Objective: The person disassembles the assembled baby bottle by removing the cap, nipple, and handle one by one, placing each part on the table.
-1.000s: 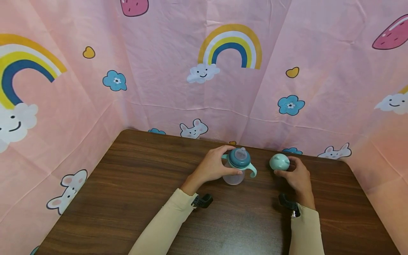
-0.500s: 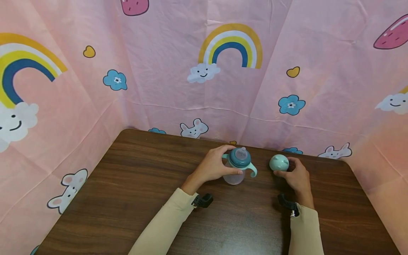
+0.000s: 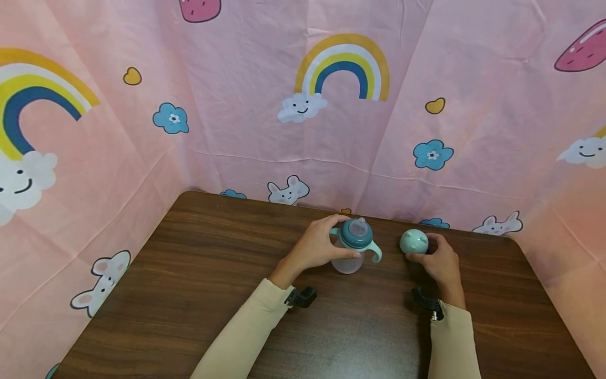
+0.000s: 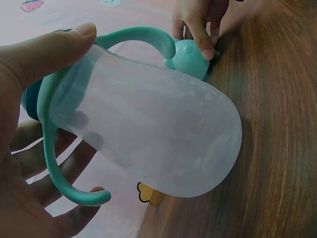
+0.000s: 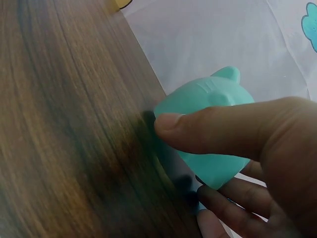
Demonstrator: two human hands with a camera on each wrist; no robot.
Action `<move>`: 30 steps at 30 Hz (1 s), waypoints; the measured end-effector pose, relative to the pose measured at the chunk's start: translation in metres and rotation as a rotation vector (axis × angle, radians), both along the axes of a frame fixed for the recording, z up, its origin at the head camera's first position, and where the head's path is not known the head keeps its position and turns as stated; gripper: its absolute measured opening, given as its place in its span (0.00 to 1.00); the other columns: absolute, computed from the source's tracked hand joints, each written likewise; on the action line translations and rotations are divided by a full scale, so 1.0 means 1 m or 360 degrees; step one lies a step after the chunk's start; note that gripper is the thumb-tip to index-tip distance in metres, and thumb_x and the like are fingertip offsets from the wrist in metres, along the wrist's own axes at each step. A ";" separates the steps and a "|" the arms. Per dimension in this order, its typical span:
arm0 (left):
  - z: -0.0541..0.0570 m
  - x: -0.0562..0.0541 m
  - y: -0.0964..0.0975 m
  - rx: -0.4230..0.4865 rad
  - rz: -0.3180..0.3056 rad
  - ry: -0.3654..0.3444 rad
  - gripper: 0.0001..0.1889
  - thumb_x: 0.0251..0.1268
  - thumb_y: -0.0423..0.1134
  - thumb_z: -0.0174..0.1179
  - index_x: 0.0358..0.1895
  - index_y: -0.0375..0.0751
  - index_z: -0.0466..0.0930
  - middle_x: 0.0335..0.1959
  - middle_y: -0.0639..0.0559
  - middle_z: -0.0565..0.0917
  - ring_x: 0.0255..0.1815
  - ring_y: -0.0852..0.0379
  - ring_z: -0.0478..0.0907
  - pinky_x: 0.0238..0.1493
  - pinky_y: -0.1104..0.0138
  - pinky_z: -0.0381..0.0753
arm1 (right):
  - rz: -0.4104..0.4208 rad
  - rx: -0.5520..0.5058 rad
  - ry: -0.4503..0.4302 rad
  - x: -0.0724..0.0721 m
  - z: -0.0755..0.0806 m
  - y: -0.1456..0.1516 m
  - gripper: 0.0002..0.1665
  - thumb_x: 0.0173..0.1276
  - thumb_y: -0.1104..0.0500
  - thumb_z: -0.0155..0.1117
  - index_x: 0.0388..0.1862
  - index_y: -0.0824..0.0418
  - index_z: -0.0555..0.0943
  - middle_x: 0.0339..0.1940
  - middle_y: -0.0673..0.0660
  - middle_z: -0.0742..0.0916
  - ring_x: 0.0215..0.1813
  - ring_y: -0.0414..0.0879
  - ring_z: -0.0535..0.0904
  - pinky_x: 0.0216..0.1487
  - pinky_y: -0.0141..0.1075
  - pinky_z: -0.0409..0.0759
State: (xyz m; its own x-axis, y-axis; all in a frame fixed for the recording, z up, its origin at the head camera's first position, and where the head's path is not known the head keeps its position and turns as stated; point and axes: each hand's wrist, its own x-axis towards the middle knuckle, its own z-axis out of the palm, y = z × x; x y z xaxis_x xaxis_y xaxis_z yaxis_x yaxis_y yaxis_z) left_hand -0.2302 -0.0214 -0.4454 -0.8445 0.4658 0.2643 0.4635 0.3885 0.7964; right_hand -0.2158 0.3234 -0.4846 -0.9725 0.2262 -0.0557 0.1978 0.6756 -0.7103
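My left hand [image 3: 316, 246] grips a baby bottle [image 4: 153, 119] round its upper part, thumb on the near side and fingers behind. The bottle has a cloudy clear body, a dark teal collar [image 3: 356, 234] with a clear nipple, and two mint curved handles [image 3: 375, 252]. It stands upright on the table. To its right, my right hand [image 3: 440, 261] holds a rounded mint cap [image 3: 413, 241] with small ear-like bumps, between thumb and fingers. In the right wrist view the thumb lies across the cap [image 5: 198, 99], low by the table top.
The dark wood-grain table [image 3: 213, 252] lies under both hands. A pink printed cloth [image 3: 236, 105] with rainbows, clouds and rabbits hangs behind the table and along its sides. Each wrist wears a black strap-mounted device [image 3: 301, 298].
The mint cap has turned slightly in my right hand and shifted a touch to the left. My left hand and the baby bottle have stayed in place.
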 end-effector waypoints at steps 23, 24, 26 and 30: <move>0.000 -0.001 -0.001 -0.0003 0.0006 -0.0014 0.44 0.57 0.49 0.87 0.76 0.40 0.77 0.69 0.45 0.85 0.69 0.45 0.82 0.70 0.48 0.81 | 0.0008 0.0031 -0.0004 -0.001 0.001 0.001 0.52 0.66 0.56 0.84 0.81 0.72 0.67 0.77 0.79 0.75 0.75 0.77 0.70 0.74 0.72 0.66; 0.001 0.000 -0.001 -0.0001 0.0005 -0.0019 0.44 0.57 0.49 0.87 0.76 0.40 0.77 0.69 0.46 0.85 0.69 0.45 0.82 0.70 0.48 0.81 | 0.0010 0.0038 -0.0005 -0.001 0.001 0.001 0.52 0.66 0.55 0.84 0.81 0.72 0.67 0.77 0.79 0.75 0.75 0.77 0.70 0.74 0.72 0.66; 0.001 0.000 -0.001 0.0001 0.0003 -0.0027 0.44 0.58 0.49 0.87 0.76 0.40 0.77 0.69 0.46 0.85 0.69 0.46 0.82 0.69 0.48 0.81 | 0.0011 0.0043 -0.0010 -0.001 0.001 0.001 0.52 0.67 0.55 0.83 0.81 0.72 0.67 0.76 0.79 0.75 0.75 0.77 0.70 0.74 0.72 0.66; 0.002 0.001 -0.001 -0.0002 0.0000 -0.0027 0.44 0.58 0.49 0.87 0.76 0.40 0.77 0.69 0.45 0.85 0.69 0.45 0.82 0.69 0.48 0.82 | 0.0010 0.0043 -0.0025 0.000 0.002 0.001 0.52 0.67 0.56 0.83 0.80 0.73 0.66 0.76 0.79 0.75 0.75 0.77 0.70 0.74 0.72 0.66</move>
